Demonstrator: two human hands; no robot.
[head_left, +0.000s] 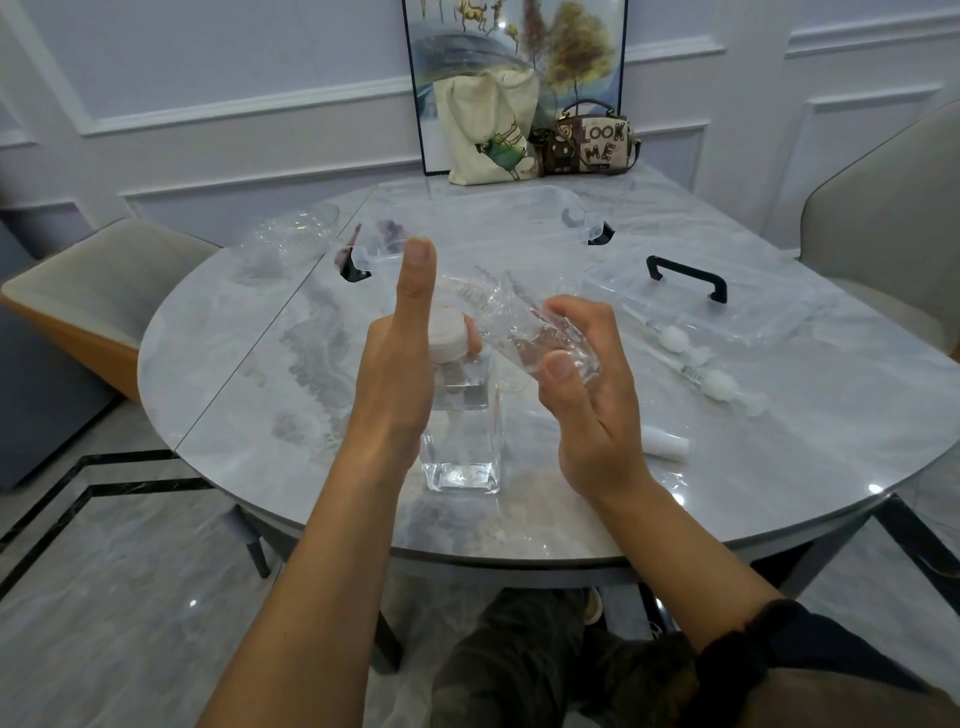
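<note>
**Two forearms in, both hands busy over the bottle**

Forearms stretch in from the near edge. The left hand (395, 374) grips the top of the square clear bottle (462, 441), fingers curled round its white cap (447, 332), thumb pointing straight up. The bottle stands upright on the marble table (234, 364), near the front edge, with what looks like clear liquid inside. The right hand (587, 405) clutches a crumpled clear plastic piece (519, 322), tilted toward the cap. To the right lie two white pump heads (675, 340) and a clear lid with a black handle (685, 278). Behind sits a clear storage box (467, 218), with something purplish at its left end.
</note>
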